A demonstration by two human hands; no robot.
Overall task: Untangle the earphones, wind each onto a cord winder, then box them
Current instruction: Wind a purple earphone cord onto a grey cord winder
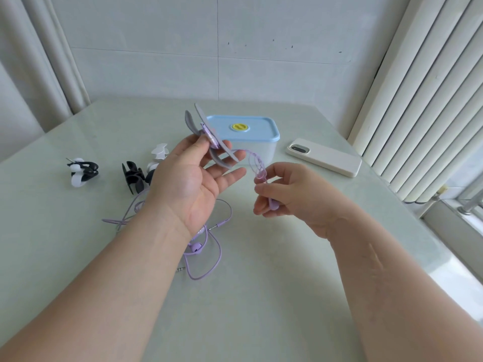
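Note:
My left hand (193,176) holds a grey cord winder (202,126) up above the table, pinching it between thumb and fingers; purple cord is wound round its core. A blurred stretch of that purple earphone cord (254,162) runs to my right hand (287,190), which pinches the cord and a purple earbud. A second purple earphone (209,253) lies loose and looped on the table under my left wrist. The clear box with a blue lid (244,129) stands closed behind my hands.
A black winder (133,176) and a white winder (158,155) sit left of my left hand, and a black-and-white wound winder (82,171) lies further left. A white phone (324,156) lies right of the box. Window blinds run along the right edge.

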